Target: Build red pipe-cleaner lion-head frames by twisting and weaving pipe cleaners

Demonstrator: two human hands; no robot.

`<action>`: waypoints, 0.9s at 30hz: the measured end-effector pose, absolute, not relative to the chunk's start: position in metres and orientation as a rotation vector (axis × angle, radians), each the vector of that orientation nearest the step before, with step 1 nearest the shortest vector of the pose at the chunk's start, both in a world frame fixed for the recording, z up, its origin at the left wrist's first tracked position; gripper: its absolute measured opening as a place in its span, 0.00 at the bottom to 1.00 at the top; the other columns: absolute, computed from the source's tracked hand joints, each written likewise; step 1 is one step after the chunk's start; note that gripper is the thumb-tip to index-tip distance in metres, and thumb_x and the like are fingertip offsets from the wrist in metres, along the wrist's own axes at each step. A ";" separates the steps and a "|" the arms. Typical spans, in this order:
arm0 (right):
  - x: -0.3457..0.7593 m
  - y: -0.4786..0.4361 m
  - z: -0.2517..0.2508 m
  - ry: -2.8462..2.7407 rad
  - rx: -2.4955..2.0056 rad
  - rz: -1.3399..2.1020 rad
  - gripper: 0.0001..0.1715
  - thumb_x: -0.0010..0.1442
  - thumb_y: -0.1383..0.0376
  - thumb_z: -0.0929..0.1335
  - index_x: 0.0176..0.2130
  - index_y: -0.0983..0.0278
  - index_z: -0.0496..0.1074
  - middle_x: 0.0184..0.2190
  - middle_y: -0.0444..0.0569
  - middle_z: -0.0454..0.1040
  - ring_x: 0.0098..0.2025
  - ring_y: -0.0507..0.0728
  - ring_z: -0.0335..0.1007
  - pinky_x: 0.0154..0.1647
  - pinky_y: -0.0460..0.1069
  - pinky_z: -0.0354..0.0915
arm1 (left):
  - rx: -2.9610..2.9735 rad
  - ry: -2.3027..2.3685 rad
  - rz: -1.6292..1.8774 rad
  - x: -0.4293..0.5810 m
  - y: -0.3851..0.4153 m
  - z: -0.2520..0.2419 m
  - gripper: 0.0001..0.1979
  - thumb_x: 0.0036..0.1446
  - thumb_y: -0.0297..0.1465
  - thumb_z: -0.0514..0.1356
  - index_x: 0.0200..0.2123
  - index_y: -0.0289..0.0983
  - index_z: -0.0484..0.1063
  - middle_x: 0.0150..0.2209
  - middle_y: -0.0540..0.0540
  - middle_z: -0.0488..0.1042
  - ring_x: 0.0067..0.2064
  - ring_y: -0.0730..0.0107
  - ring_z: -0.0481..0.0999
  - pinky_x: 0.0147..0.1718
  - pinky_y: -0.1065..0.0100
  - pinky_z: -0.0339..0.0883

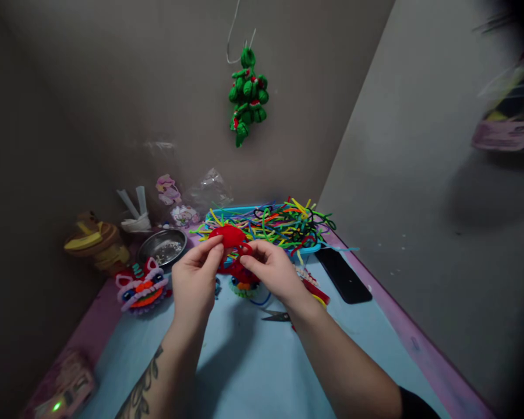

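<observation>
My left hand [195, 278] pinches the edge of a red pipe-cleaner piece [229, 237] held above the table. My right hand [274, 269] pinches the same red piece from the right, fingers closed on a red loop. Just below the hands sits a small round craft figure with a green and orange base [243, 287]. Behind the hands a blue tray [308, 249] holds a heap of several coloured pipe cleaners [283, 224].
A lion-head pipe-cleaner figure [140, 286] lies at the left, with a metal bowl [162, 247] behind it. Scissors [276, 316] lie under my right wrist. A black phone [343, 274] rests at the right. A green craft bunch [247, 96] hangs on the wall.
</observation>
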State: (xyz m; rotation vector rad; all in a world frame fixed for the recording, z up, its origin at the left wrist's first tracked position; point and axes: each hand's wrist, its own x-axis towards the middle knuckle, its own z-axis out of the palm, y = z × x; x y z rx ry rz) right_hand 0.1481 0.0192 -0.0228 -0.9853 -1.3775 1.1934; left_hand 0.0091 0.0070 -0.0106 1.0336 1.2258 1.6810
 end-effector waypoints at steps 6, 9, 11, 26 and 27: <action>0.143 0.018 -0.024 -1.288 -0.914 1.284 0.16 0.45 0.67 0.70 0.37 0.61 0.66 0.28 0.41 0.71 0.28 0.51 0.67 0.32 0.46 0.63 | 1.061 1.261 1.667 0.008 0.006 -0.011 0.16 0.45 0.36 0.68 0.38 0.34 0.80 0.32 0.44 0.81 0.31 0.69 0.78 0.34 0.70 0.71; 0.144 0.018 -0.025 -1.205 -0.864 1.348 0.18 0.46 0.66 0.70 0.39 0.60 0.64 0.29 0.41 0.72 0.28 0.51 0.67 0.30 0.46 0.64 | 1.034 1.238 1.662 0.008 0.006 -0.010 0.16 0.45 0.36 0.68 0.38 0.35 0.80 0.32 0.45 0.81 0.33 0.67 0.80 0.34 0.69 0.71; 0.145 0.018 -0.025 -1.171 -0.825 1.393 0.19 0.46 0.66 0.71 0.39 0.60 0.63 0.29 0.41 0.73 0.28 0.51 0.68 0.30 0.46 0.64 | 1.021 1.218 1.665 0.009 0.007 -0.010 0.16 0.45 0.36 0.68 0.38 0.35 0.80 0.32 0.44 0.81 0.33 0.66 0.80 0.33 0.69 0.71; 0.146 0.022 -0.023 -0.959 -0.900 1.324 0.15 0.41 0.65 0.72 0.30 0.62 0.65 0.21 0.35 0.66 0.13 0.43 0.52 0.12 0.40 0.47 | 1.242 1.296 1.657 0.008 0.005 -0.011 0.14 0.49 0.36 0.65 0.38 0.34 0.79 0.33 0.44 0.81 0.32 0.68 0.77 0.35 0.69 0.70; 0.146 0.022 -0.023 -0.940 -0.891 1.332 0.15 0.42 0.65 0.72 0.30 0.62 0.64 0.21 0.34 0.65 0.12 0.42 0.50 0.11 0.40 0.45 | 1.252 1.293 1.664 0.009 0.005 -0.011 0.14 0.49 0.36 0.65 0.38 0.34 0.79 0.33 0.45 0.80 0.32 0.68 0.77 0.34 0.69 0.69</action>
